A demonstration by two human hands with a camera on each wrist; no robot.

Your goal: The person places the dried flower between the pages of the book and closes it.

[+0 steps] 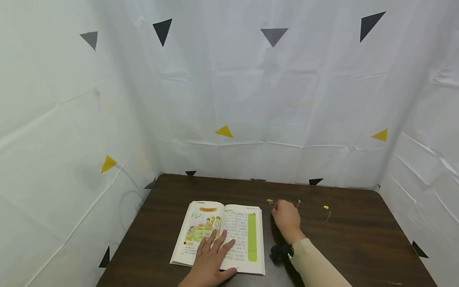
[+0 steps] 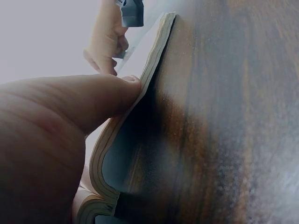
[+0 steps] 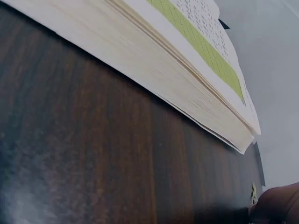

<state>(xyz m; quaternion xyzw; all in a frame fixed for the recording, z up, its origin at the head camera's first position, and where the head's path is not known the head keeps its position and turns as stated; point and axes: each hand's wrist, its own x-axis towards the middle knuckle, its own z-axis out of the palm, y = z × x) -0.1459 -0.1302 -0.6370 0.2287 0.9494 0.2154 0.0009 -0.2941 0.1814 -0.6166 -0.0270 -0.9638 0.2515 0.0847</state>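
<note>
An open book (image 1: 239,239) lies on the dark wooden table, a coloured drawing on its left page and a green band down its right page. Fingers spread, my left hand (image 1: 211,257) rests flat over the lower pages; its thumb (image 2: 107,95) lies at the book's near edge in the left wrist view. Just right of the book, my right hand (image 1: 287,219) has its fingers curled and pinches a small dried yellow flower (image 1: 269,201) by the stem. The fingertips on that stem are mostly hidden. In the right wrist view the flower (image 3: 253,195) shows beside a finger.
A second small yellow flower (image 1: 299,203) stands out just past the right hand, and another yellow flower (image 1: 326,208) lies farther right. The table (image 1: 358,239) meets white sheeting (image 1: 251,99) with triangles at the back and sides. A black wrist camera (image 1: 281,252) sits on the right wrist.
</note>
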